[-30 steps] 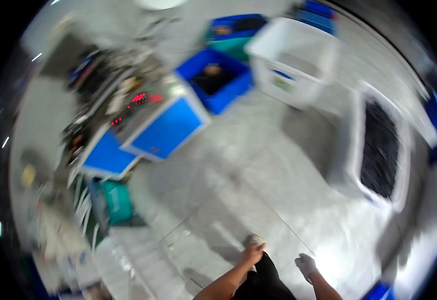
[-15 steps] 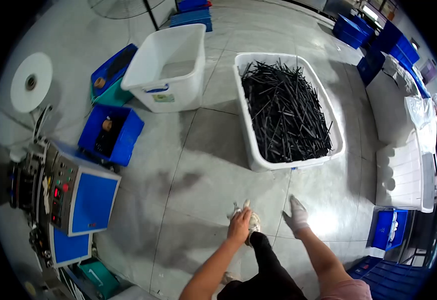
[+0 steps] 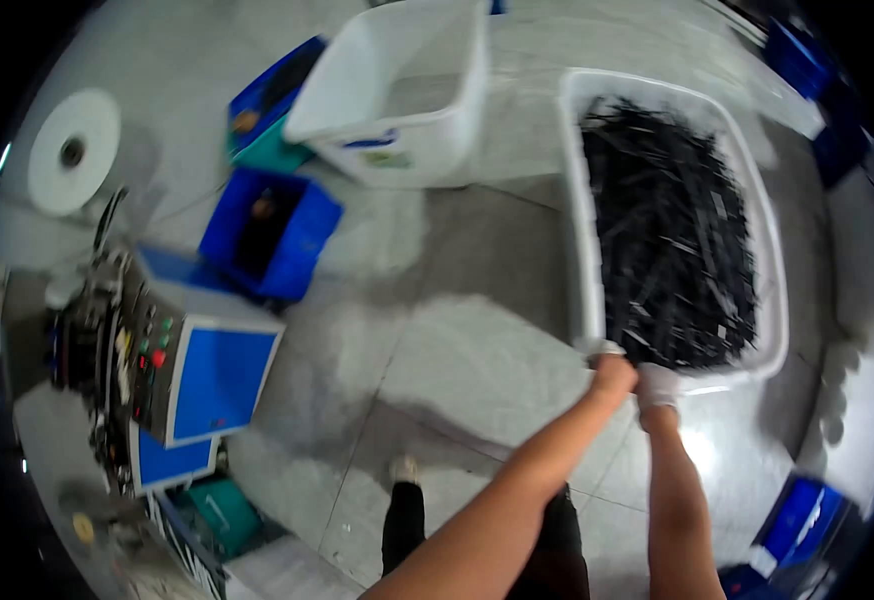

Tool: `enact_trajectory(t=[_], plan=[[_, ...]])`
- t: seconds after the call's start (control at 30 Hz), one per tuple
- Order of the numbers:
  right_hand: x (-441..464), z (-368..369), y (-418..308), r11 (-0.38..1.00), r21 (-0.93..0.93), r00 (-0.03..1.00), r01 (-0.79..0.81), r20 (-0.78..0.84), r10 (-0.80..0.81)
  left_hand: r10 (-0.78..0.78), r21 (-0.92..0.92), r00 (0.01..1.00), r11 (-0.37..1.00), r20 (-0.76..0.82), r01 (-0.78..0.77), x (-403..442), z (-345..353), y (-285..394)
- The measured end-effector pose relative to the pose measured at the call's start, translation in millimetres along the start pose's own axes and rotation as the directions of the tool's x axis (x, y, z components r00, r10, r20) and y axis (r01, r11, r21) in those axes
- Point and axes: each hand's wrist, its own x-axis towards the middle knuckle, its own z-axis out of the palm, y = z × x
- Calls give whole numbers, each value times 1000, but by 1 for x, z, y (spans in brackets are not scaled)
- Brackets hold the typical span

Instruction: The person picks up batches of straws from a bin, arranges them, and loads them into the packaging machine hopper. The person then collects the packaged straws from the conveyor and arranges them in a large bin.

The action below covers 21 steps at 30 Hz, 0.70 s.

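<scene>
A white bin [image 3: 776, 330] full of thin black strips [image 3: 672, 240] stands on the floor in front of me, to the right. My left hand [image 3: 614, 370] is at its near left corner; the back of the hand looks bare, with something white about the fingertips. Close beside it, my right hand [image 3: 658, 388] in a white glove overlaps the near rim. Blur and the angle hide the fingers of both hands, so I cannot tell whether they grip the rim.
Another white bin [image 3: 397, 150] stands further off to the left, beside a blue crate [image 3: 302, 235]. At left is a machine with blue panels [image 3: 219, 380] and a large white roll [image 3: 74, 150]. Blue containers [image 3: 802, 520] lie at the lower right. My shoe [image 3: 405, 468] shows on the grey floor.
Both hands have moved forward and right, from above the floor to the near edge of the strip-filled bin, and are closer together. The whole view has shifted and blurred.
</scene>
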Motion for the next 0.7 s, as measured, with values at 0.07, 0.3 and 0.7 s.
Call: enact_trajectory(t=[0.07,0.3,0.7], plan=[[3,10,0,994,-108,999,-8,-52,2,-2,-28,989,1000,-145,-2,4,17,3],[-18,24,-59,978,-156,980,-141,-163,115,180,-105,978,976,-109,-191,-33,19,-45],[-139,61,-302,996,94,999,2,-54,3,79,-157,914,976,-398,-152,-247,85,-194]])
